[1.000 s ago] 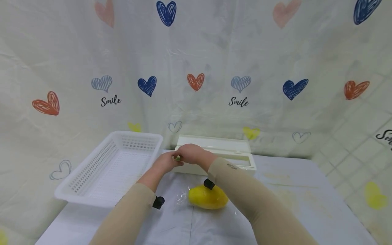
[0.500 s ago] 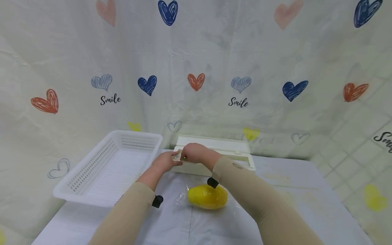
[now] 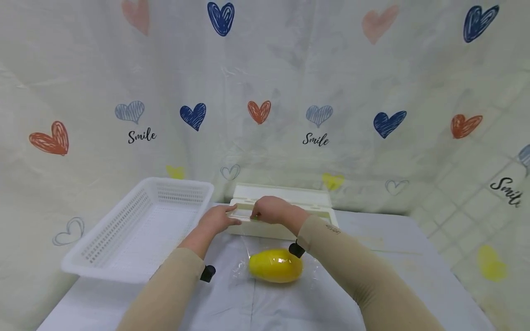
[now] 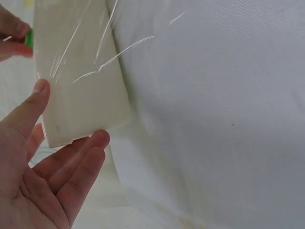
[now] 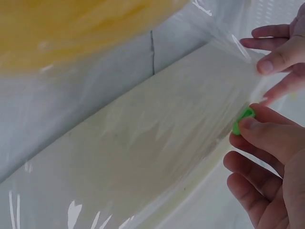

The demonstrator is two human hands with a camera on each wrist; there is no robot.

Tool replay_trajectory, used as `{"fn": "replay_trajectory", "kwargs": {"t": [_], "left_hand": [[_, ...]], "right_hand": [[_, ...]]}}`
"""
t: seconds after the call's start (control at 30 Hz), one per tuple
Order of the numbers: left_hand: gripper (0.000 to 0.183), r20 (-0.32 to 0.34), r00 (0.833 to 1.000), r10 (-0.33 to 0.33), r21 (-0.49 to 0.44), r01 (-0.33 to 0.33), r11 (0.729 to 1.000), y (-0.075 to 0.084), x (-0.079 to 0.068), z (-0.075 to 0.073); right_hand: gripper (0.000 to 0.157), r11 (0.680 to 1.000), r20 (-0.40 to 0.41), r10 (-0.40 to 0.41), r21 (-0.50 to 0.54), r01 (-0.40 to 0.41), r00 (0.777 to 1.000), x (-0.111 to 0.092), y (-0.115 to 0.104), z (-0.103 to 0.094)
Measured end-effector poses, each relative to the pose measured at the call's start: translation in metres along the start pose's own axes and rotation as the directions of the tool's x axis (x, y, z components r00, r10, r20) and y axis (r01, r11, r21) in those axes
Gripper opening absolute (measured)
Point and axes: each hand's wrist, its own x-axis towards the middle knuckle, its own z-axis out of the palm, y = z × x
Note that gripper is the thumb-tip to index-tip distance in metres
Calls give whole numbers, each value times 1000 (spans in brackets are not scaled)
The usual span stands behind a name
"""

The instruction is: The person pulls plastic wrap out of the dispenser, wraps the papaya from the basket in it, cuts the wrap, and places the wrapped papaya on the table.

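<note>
A long cream cling film dispenser box (image 3: 265, 230) lies across the back of the table with its lid (image 3: 290, 194) raised. My left hand (image 3: 216, 219) grips its left end, thumb at the top edge and fingers around the corner. Between thumb and forefinger, my right hand (image 3: 271, 210) pinches a small green slide cutter (image 5: 242, 120) at the box's edge, to the right of the left hand. Clear film (image 4: 100, 70) hangs over the box front, creased in places. Nearer to me, a yellow oblong fruit (image 3: 275, 265) lies on clear film, below the right wrist.
A white plastic basket (image 3: 103, 246) with slotted sides stands at the left of the table, close beside my left arm. A white curtain (image 3: 356, 151) printed with hearts hangs behind the box. White sheeting (image 3: 385, 271) covers the table.
My right hand has moved right along the box edge, away from the left hand, pinching the green slide cutter. The left hand keeps its place at the box end.
</note>
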Motion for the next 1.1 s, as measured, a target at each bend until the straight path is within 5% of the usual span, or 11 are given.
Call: {"fn": "replay_trajectory", "kwargs": {"t": [0.8, 1.1], "left_hand": [[70, 39, 999, -8, -28, 9, 1000, -1, 0, -2], [70, 41, 999, -11, -38, 12, 999, 3, -3, -3]], "right_hand": [[15, 994, -13, 106, -11, -106, 994, -123, 87, 11], [16, 994, -101, 111, -13, -113, 989, -172, 115, 19]]}}
